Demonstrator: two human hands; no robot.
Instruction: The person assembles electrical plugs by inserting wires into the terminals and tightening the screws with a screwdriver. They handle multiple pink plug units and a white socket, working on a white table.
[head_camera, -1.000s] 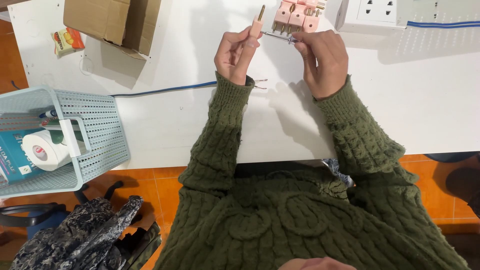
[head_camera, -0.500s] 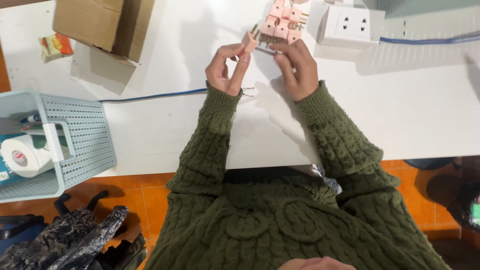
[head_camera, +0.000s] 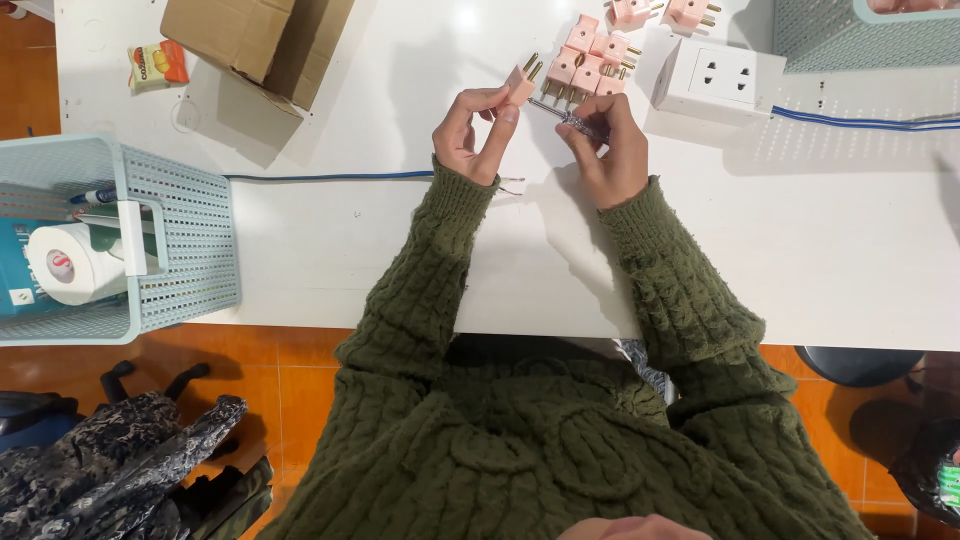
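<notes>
Now we've lowered the pink plug (head_camera: 521, 78), pinched in our left hand (head_camera: 475, 135), beside the plug pile (head_camera: 585, 68); our right hand (head_camera: 600, 150) grips the screwdriver (head_camera: 568, 118), tip nearing it.

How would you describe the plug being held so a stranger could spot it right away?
On the white table, near the far edge, lies a cluster of pink plugs. Just left of it, the left hand pinches one pink plug, the only one lifted off the table.
</notes>
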